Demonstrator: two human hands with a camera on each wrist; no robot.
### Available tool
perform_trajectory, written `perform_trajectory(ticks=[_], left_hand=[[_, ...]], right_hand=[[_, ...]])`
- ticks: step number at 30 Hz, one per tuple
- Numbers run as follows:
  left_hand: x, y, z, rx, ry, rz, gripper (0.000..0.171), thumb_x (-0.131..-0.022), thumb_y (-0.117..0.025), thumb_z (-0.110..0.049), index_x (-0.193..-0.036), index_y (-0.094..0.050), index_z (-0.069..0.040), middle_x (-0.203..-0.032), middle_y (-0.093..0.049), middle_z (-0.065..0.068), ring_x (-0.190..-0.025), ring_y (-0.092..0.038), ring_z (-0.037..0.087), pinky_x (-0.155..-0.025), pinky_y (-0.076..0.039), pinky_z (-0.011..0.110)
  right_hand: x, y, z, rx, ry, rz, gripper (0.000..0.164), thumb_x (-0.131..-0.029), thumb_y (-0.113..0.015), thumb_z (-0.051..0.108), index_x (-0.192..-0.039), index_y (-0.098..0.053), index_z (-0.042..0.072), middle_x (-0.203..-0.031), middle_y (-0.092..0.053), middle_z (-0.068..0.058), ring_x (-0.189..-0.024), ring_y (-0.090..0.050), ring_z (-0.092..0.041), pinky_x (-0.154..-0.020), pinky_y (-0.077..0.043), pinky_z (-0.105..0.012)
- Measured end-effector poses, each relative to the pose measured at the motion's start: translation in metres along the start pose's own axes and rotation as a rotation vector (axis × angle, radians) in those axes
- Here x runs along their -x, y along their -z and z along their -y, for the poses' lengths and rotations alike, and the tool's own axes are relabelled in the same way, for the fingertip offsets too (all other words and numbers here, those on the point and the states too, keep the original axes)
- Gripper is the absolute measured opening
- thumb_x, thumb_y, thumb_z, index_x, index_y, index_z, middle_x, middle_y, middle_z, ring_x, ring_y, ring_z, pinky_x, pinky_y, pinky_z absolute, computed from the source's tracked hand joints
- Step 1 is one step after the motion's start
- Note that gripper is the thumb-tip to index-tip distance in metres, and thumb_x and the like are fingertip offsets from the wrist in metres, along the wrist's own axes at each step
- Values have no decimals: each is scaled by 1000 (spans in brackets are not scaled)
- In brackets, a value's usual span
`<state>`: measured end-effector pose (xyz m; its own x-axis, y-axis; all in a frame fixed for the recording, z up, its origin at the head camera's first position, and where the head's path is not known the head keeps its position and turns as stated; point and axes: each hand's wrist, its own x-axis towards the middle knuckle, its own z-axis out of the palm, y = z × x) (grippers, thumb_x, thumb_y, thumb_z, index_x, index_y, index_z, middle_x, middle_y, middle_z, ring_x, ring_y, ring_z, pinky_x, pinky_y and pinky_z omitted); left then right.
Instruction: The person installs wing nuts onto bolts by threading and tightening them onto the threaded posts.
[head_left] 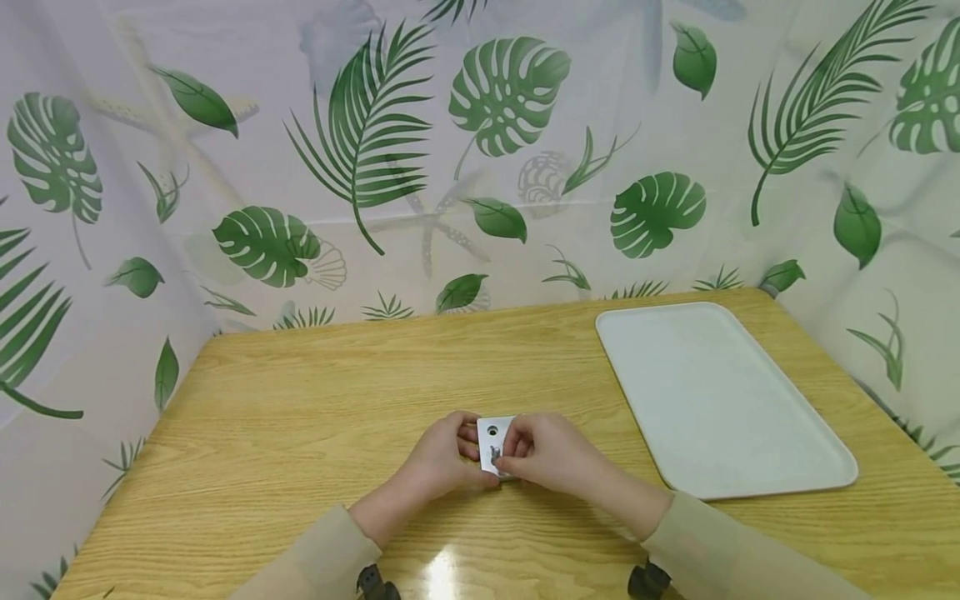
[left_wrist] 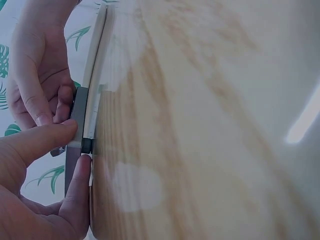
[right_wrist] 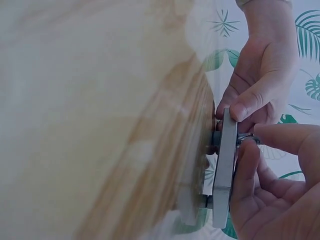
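A small silvery metal plate (head_left: 485, 443) lies flat, close over the table in front of me. It has a round hole (head_left: 492, 431) near its far left corner. My left hand (head_left: 442, 458) holds the plate by its left side, thumb at the near edge. From the right, my right hand (head_left: 555, 452) reaches over the plate and pinches a small threaded metal screw (right_wrist: 248, 139) that stands out of its top face. Short dark feet (right_wrist: 209, 201) show under the plate in the right wrist view. The right fingers cover part of the plate.
A white rectangular tray (head_left: 727, 400) lies on the wooden table (head_left: 300, 400) to the right of my hands. Leaf-patterned cloth (head_left: 420, 275) hangs behind the table and along both sides. Dark wrist devices (head_left: 648, 580) sit under the sleeves.
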<state>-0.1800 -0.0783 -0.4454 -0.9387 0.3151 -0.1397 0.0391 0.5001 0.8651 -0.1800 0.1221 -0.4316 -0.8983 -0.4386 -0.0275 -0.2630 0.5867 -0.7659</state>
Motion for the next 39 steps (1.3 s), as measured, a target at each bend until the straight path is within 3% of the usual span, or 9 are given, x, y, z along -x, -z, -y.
perform_trajectory(ticks=[7,18,25,31,39], left_hand=[[-2,0,3,-16,3,13,83,-76,-94,-2,-146,-50,8,-119,-69,14,-98,-66,18,-88,-60,34],[0,0,0,-7,7,6,84,-74,-94,0,-146,-51,8,-119,-69,15,-98,-67,18,-88,-60,33],[0,0,1,0,0,6,85,-74,-94,1,-147,-50,8,-119,-69,14,-97,-67,17,-87,-60,33],[0,0,1,11,-2,2,84,-74,-94,1,-146,-51,9,-119,-69,14,-97,-67,17,-88,-60,33],[-2,-1,2,-8,8,-2,85,-74,-95,-2,-146,-51,8,-117,-69,13,-96,-65,16,-87,-59,31]], right_hand=[[-1,-1,0,-65,-36,19,27,-89,-84,8,-112,-73,-1,-81,-72,-2,-65,-61,-8,-57,-51,-22],[-4,2,-2,-158,-50,60,29,-86,-83,2,-113,-76,-6,-86,-78,-7,-72,-66,-6,-66,-54,-22],[-5,-1,-2,-143,-50,33,25,-84,-86,3,-106,-77,-3,-80,-76,-5,-68,-65,-6,-64,-54,-24],[-5,-3,3,-58,-73,-23,21,-82,-91,10,-93,-74,3,-74,-73,-1,-62,-63,-7,-58,-52,-23],[-1,-2,4,-11,-85,-32,20,-87,-88,14,-79,-71,8,-60,-67,-1,-52,-60,-8,-51,-48,-24]])
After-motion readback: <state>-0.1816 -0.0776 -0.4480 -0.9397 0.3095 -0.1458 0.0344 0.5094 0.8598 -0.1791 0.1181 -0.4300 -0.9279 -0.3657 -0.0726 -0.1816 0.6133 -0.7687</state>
